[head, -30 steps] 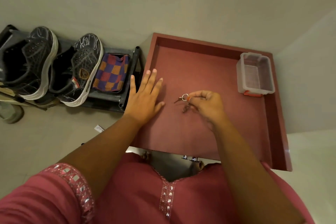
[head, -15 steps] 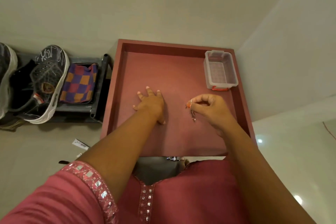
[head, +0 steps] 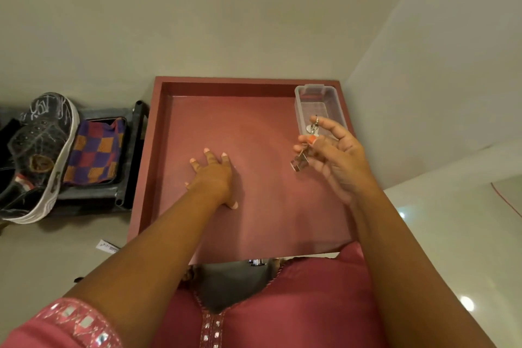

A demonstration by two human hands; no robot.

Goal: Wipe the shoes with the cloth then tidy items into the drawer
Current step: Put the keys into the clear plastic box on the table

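Observation:
A dark red open drawer fills the middle of the head view. My left hand lies flat on its floor, fingers spread, holding nothing. My right hand is raised over the drawer's right side, pinching a bunch of keys on a ring with an orange tag. The keys hang just in front of a clear plastic box in the drawer's far right corner. A checked cloth lies folded on the shoe rack at the left, beside a black shoe with a white sole.
The black shoe rack stands against the drawer's left side. A small white paper slip lies on the floor near the drawer's front left corner. Pale walls close in behind and to the right.
My right hand has lifted the keys off the drawer floor and carried them right, towards the clear box. My left hand stayed flat on the floor. The view has swung right.

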